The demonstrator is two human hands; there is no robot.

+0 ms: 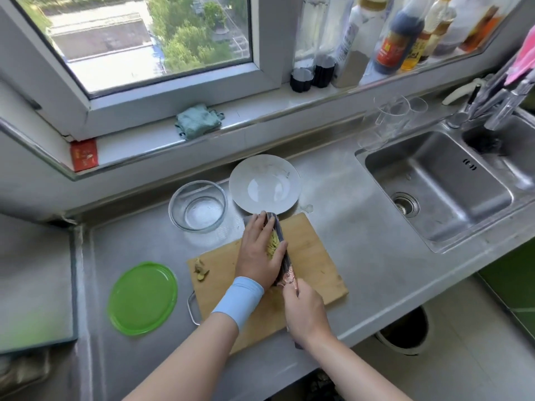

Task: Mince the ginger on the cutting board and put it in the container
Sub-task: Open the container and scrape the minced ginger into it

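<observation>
The pale yellow chopped ginger [273, 244] is heaped near the middle of the rectangular wooden cutting board [312, 256]. It is pinned there between the left hand [257, 256] and the flat of the patterned steel cleaver [281, 241]. The left hand is laid with straight fingers against the heap, pressing rather than grasping. The cleaver's handle is gripped by the right hand [304, 311] at the board's near edge.

The round clear glass container [173, 204] stands empty just beyond the board's far left corner. A white ceramic plate [240, 175] sits at the board's far edge. A round green plastic lid [142, 298] lies off the board's left side, and a few ginger offcuts [201, 270] are left near the board's left edge.

A lift of the heap on the blade seems to be in preparation, and several things could go wrong:
- If the pressure of the left hand is eased, or the blade is tilted, loose bits could be shed onto the board or the counter short of the container.
- The left fingertips lie close along the blade, so a slip towards the cutting edge could cut them.
- The blade's tip is very near the plate's rim, so the plate could be struck if the cleaver is swung wide.
- The offcuts could be swept in with the mince if they are not kept apart.
</observation>
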